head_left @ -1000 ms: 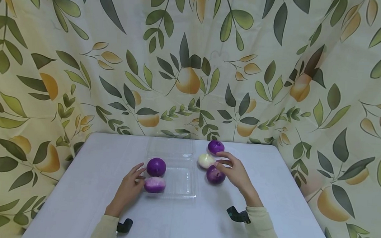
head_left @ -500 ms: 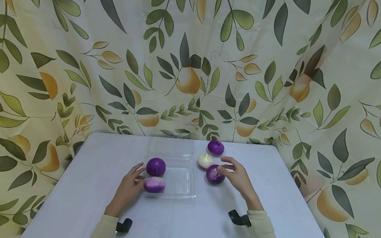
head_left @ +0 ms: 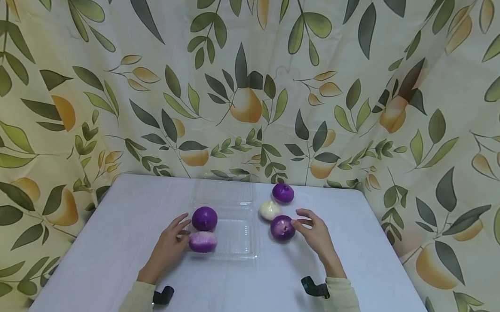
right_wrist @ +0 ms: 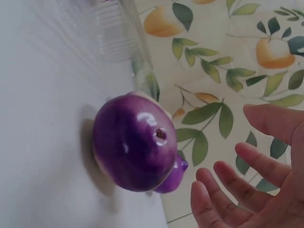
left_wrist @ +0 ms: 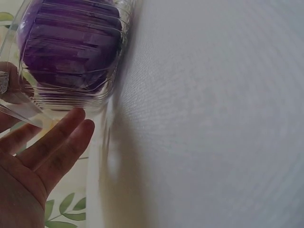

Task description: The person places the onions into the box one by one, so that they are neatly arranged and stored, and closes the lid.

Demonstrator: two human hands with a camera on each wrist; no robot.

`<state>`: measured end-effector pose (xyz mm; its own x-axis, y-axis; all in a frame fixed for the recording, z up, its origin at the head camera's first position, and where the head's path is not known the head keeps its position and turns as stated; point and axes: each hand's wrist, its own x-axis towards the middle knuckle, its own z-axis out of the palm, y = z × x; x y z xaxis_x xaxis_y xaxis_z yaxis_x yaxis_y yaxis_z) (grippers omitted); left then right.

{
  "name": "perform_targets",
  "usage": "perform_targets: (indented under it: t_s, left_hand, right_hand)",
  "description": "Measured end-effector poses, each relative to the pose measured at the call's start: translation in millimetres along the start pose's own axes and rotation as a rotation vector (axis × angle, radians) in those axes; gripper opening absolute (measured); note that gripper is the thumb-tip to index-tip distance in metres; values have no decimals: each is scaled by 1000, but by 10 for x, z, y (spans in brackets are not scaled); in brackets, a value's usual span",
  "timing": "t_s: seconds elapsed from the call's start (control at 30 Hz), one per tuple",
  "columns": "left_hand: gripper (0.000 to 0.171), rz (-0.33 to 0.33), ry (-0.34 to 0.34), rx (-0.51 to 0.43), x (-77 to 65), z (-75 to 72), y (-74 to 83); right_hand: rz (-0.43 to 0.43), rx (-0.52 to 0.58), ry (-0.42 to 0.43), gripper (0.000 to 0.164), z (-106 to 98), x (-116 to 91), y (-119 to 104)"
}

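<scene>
A clear plastic clamshell box (head_left: 237, 240) lies open on the table with two purple onions at its left side: a dark one (head_left: 204, 218) behind a paler one (head_left: 203, 242). My left hand (head_left: 171, 246) holds the box's left rim; in the left wrist view, fingers (left_wrist: 64, 147) show below the rim and one fingertip shows through the plastic. My right hand (head_left: 315, 235), fingers relaxed and spread, is beside a dark purple onion (head_left: 282, 228). In the right wrist view a gap shows between that hand and the onion.
Behind the near right onion sit a white onion (head_left: 270, 211) and another purple onion (head_left: 283, 193). The box's lid (head_left: 224, 192) lies flat towards the back. A leaf-patterned curtain (head_left: 254, 81) hangs behind and beside the white-covered table (head_left: 100, 261).
My right hand has drawn back to the right and slightly towards me, away from the onions on the right. My left hand and the box stay in place.
</scene>
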<state>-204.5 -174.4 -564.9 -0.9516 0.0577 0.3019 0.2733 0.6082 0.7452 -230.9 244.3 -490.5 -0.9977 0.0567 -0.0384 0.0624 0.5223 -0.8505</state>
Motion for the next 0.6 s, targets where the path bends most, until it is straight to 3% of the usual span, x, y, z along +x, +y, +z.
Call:
perform_targets:
  t_s: [0.2,0.6]
  left_hand:
    - [44,5,9,4,-4,-1,8]
    - [44,10,10,-3,-8,-11,25]
  right_hand:
    - [22,23,7,52,34,39,106]
    - [61,68,-59,61,163,164,327]
